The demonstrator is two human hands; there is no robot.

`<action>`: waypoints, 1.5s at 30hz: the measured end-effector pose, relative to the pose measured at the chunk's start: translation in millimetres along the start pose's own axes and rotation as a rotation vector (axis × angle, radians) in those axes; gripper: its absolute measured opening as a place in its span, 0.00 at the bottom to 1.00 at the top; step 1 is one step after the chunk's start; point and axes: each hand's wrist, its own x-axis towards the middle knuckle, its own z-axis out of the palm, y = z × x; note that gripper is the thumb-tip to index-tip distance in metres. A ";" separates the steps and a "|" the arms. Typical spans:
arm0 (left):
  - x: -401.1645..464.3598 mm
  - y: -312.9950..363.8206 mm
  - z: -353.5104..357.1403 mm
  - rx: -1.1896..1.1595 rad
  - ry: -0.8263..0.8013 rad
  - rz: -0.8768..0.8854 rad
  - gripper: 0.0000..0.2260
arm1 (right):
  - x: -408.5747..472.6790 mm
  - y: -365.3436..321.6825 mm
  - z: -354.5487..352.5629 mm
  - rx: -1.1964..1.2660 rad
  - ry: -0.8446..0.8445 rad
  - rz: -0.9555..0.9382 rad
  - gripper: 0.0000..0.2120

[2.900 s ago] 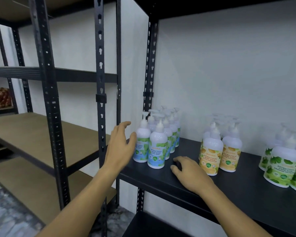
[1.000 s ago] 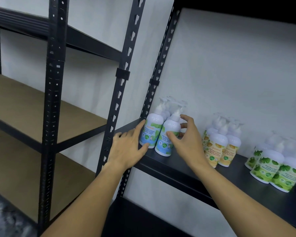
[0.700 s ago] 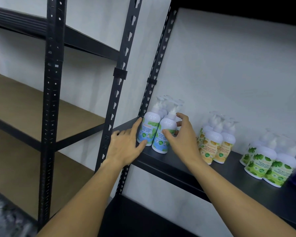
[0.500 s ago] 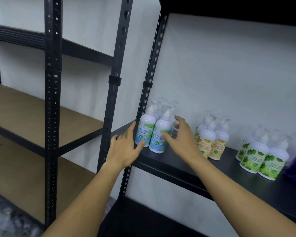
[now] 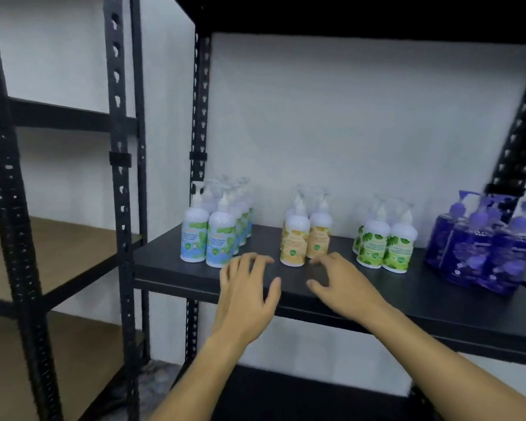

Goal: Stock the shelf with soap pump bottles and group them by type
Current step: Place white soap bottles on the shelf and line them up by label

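Four groups of pump bottles stand on the black shelf [image 5: 438,302]. From left to right they are blue-green labelled bottles [image 5: 216,235], yellow-orange labelled bottles [image 5: 304,238], green-leaf labelled bottles [image 5: 383,244] and dark purple bottles [image 5: 480,247]. My left hand [image 5: 246,293] hovers over the shelf's front edge, fingers spread, holding nothing, just right of the blue-green group. My right hand [image 5: 343,284] hovers beside it with relaxed fingers, its fingertips close to the front yellow-orange bottle, and holds nothing.
Black slotted uprights [image 5: 122,208] frame the shelf on the left and right [image 5: 520,123]. A neighbouring rack with brown boards [image 5: 58,253] stands to the left. Another black shelf sits overhead, and a lower one [image 5: 286,396] lies beneath my arms.
Both hands let go of the blue-green bottles and moved right, toward the yellow-orange group. The view swung right, bringing the purple bottles into sight.
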 end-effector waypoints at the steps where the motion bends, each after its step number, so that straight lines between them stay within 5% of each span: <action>1: 2.2 13.8 6.3 0.006 -0.031 0.033 0.19 | -9.4 11.6 -4.7 -0.039 -0.005 0.027 0.22; 17: -24.9 198.8 99.6 -0.164 -0.303 0.437 0.18 | -184.7 171.2 -73.7 -0.267 0.159 0.361 0.21; 23: -88.2 277.3 145.4 -0.341 -0.471 0.532 0.17 | -284.7 225.8 -46.7 -0.260 0.062 0.563 0.19; 32: -215.8 357.6 238.1 -0.463 -0.925 0.474 0.14 | -451.6 297.2 29.5 -0.106 -0.149 1.023 0.21; 45: -368.0 366.4 304.0 -0.177 -1.915 0.238 0.14 | -587.2 270.1 132.1 0.135 -0.329 1.490 0.16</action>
